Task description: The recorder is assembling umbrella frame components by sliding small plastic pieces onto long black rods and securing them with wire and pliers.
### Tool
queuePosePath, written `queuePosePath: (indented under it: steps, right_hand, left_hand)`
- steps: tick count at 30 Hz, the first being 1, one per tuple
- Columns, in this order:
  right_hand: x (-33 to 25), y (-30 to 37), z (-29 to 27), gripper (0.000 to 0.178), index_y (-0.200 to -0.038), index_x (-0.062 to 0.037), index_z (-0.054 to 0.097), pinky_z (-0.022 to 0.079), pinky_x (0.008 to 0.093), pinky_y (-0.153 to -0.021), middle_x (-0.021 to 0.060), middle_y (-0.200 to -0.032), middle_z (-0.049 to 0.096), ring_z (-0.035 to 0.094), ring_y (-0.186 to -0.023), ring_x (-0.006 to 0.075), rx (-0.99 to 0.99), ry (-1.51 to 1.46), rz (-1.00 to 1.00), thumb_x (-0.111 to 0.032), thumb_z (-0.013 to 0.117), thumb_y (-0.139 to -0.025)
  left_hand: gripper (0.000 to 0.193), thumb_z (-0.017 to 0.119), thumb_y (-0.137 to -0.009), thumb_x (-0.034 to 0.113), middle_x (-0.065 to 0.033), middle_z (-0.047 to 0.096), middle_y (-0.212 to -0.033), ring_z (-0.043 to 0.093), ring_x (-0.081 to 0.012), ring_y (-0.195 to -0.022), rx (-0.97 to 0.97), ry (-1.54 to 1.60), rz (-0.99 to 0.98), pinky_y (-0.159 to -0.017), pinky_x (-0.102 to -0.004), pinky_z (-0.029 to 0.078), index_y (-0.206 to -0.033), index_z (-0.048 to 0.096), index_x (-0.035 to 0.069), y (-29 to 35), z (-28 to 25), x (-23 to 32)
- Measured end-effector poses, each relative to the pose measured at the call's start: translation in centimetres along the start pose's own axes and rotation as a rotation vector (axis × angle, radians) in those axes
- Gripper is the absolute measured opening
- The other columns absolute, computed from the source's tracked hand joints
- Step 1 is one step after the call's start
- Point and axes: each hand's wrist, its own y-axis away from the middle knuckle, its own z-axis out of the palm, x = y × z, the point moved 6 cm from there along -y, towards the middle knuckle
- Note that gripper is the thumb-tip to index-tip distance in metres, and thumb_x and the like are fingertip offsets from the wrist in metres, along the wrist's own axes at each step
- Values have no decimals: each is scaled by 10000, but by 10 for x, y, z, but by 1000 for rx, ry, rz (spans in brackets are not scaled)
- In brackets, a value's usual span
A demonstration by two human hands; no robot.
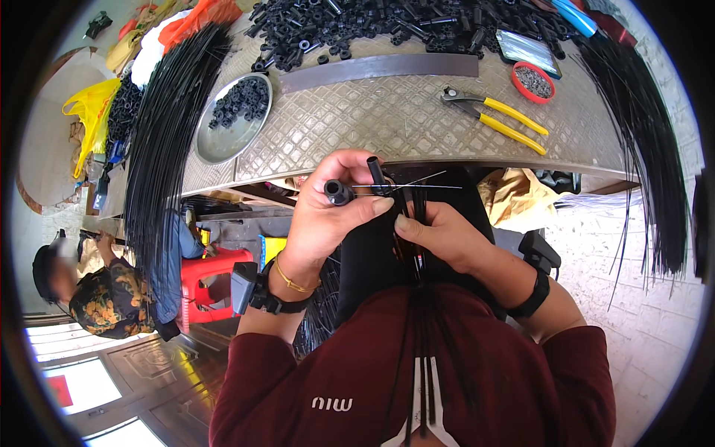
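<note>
At the table (350,119)'s near edge, the left hand (320,207) closes its fingers round two black tubes (375,171); the right hand (447,235) pinches black strands (419,205). Open tabletop spreads between a metal dish (211,145) of small black pieces (242,103) and yellow-handled pliers (514,115); a red bowl (516,80) contains grey bits (532,82).

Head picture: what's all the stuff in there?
Table: one, greyish, across top
Black parts: many, black, heaped at table's back
Strip: one, grey, before heap
Dish: one, silver, table's left
Bowl: one, red, table's right
Pliers: one, yellow-handled, near bowl
Strand bundles: two, black, table's left and right ends
Bag: one, yellow, far left
Stool: one, red, lower left
Other person: one, patterned top, left
Tubes: two, black, picture's centre
Left hand: one, bare, holding tubes
Right hand: one, bare, beside tubes
</note>
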Motion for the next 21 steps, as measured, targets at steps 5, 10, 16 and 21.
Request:
queuePosePath:
  steps: [5,10,16,21]
  right_hand:
    - [4,-1,0,273,-886,-84,601,438,225,-668,-24,-783,587,541,-725,63,-58,-93,48,-326,702,-806]
    - [-5,-7,-2,283,-947,-69,589,444,234,-681,-3,-850,598,549,-725,72,-37,-117,-30,-298,694,-817]
    - [-33,-5,6,291,-1060,-12,551,541,357,-766,80,-930,613,618,-873,190,-166,-142,-240,-195,641,-853]
    - [-30,-8,4,245,-1070,-6,538,529,309,-772,99,-908,638,639,-863,195,-204,-232,-166,-141,605,-877]
  left_hand:
    - [430,695,-732,-51,-39,605,-972,555,-75,-819,-41,-24,0,-735,-206,467,-1119,524,24,-5,-2,0]
    - [432,705,-728,-31,-62,615,-958,538,-52,-685,-40,108,-87,-571,-171,429,-1116,522,20,-8,-7,-11]
    - [432,713,-723,-21,-67,621,-939,532,-45,-648,-31,166,-95,-535,-164,405,-1101,511,31,-14,-2,-14]
    - [408,717,-725,-13,-52,625,-920,529,-42,-649,-29,167,-87,-538,-163,400,-1073,511,40,-16,-3,-17]
